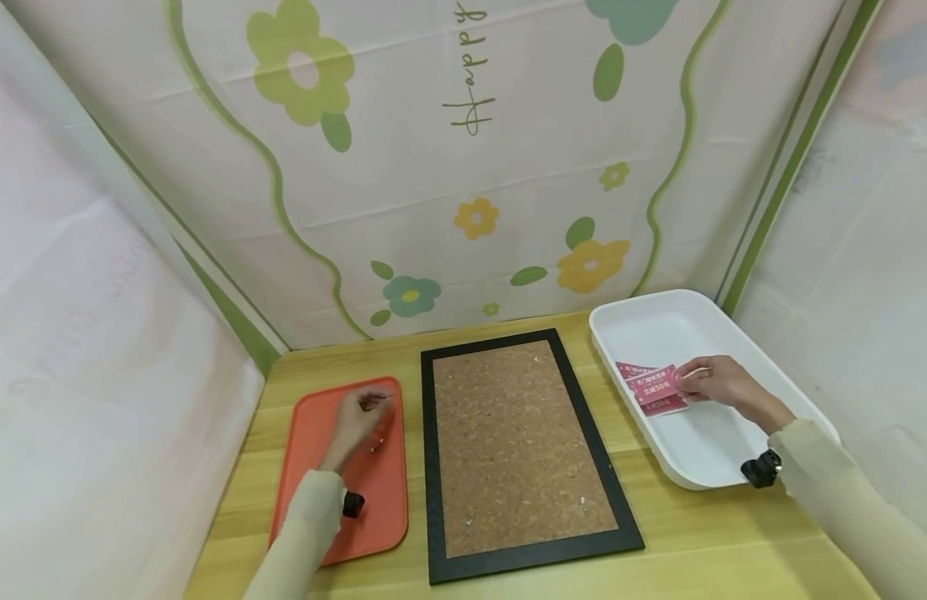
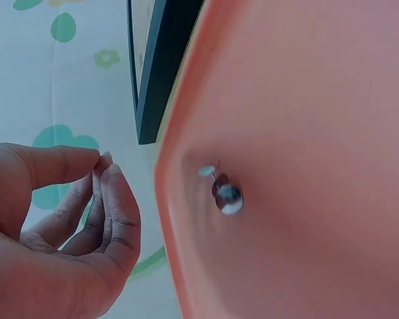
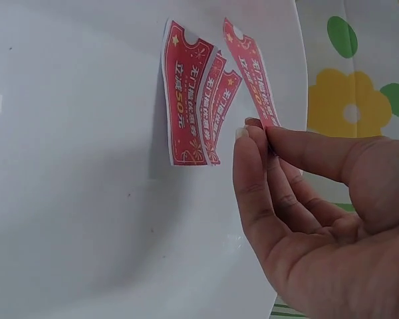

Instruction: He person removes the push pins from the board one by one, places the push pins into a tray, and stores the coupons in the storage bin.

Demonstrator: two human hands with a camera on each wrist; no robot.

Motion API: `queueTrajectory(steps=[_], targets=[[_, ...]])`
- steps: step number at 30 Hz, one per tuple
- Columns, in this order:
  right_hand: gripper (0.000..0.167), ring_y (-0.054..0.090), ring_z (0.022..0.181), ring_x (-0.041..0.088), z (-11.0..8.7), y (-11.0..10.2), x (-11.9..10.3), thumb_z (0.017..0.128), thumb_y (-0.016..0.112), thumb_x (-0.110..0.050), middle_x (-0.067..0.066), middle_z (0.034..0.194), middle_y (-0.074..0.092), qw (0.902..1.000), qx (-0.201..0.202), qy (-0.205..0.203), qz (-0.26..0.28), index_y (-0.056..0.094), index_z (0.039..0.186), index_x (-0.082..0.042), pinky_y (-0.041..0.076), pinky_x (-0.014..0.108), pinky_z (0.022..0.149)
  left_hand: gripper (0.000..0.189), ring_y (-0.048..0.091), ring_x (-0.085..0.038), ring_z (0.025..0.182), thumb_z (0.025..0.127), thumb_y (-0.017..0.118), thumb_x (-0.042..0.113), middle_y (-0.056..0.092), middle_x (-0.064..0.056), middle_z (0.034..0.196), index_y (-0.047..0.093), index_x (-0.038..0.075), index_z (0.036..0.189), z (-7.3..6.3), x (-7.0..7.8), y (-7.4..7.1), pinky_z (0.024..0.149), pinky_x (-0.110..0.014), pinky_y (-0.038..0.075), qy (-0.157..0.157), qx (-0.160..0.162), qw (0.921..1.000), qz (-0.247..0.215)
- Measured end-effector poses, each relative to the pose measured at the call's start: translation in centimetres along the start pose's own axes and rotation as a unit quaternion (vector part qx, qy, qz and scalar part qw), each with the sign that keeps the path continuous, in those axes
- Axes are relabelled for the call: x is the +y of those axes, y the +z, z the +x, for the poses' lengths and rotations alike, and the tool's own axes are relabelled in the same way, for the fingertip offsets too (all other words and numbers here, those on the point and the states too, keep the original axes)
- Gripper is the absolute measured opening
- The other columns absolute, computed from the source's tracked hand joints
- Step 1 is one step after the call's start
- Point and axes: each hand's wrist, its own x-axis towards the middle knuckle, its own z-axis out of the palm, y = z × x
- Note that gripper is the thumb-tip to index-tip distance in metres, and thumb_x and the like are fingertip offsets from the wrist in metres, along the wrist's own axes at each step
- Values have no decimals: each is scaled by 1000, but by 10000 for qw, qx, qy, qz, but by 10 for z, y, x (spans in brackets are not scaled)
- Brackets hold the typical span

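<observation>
My right hand pinches a red paper coupon between thumb and fingertips, over the white tub. Two more red coupons lie overlapping against the tub's inner side, beside the held one. Above the red tray, my left hand has its thumb and fingertips brought together; I see nothing between them, though a small thing could be hidden there. A couple of metal thumbtacks lie on the tray near that hand.
Between tray and tub lies a cork board with a black frame, bearing a few small shiny spots. All stand on a wooden table. Flower-patterned curtains close off the back and both sides.
</observation>
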Motion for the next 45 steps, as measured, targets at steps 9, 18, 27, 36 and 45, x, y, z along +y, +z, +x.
queueTrajectory(steps=[9, 18, 27, 36, 45], targets=[[36, 73, 85, 17, -3, 2, 4, 101, 64, -11, 18, 99, 76, 9994, -326, 122, -58, 58, 123, 17, 63, 30, 74, 20, 71, -31, 98, 102, 68, 14, 74, -20, 112, 75, 1, 116, -4, -9, -10, 76, -33, 60, -144, 106, 9996, 209], [26, 71, 77, 15, -9, 8, 10, 97, 64, -6, 7, 85, 75, 9986, -448, 191, -212, 63, 113, 15, 62, 30, 70, 18, 71, -25, 92, 99, 71, 12, 77, -19, 106, 77, -1, 110, -14, -24, -17, 77, -35, 59, -405, -143, 9979, 483], [30, 71, 77, 14, -12, 9, 12, 99, 66, -11, 11, 89, 75, 9982, -446, 285, -289, 63, 114, 15, 60, 27, 68, 13, 70, -20, 88, 100, 70, 11, 77, -15, 103, 78, 3, 106, -19, -32, -19, 74, -34, 59, -602, -294, 9960, 600], [41, 72, 87, 16, -14, 10, 13, 105, 62, -17, 20, 103, 75, 9971, -659, 263, -268, 63, 123, 19, 63, 29, 75, 12, 68, -19, 85, 99, 70, 10, 76, -13, 99, 78, 3, 105, -22, -34, -18, 72, -34, 57, -575, -319, 9954, 694], [46, 71, 90, 17, -14, 11, 12, 106, 61, -22, 22, 107, 74, 9955, -758, 324, -459, 61, 127, 19, 63, 31, 78, 11, 69, -18, 83, 98, 71, 9, 77, -13, 97, 78, 3, 103, -25, -32, -17, 71, -33, 57, -531, -251, 9954, 763]])
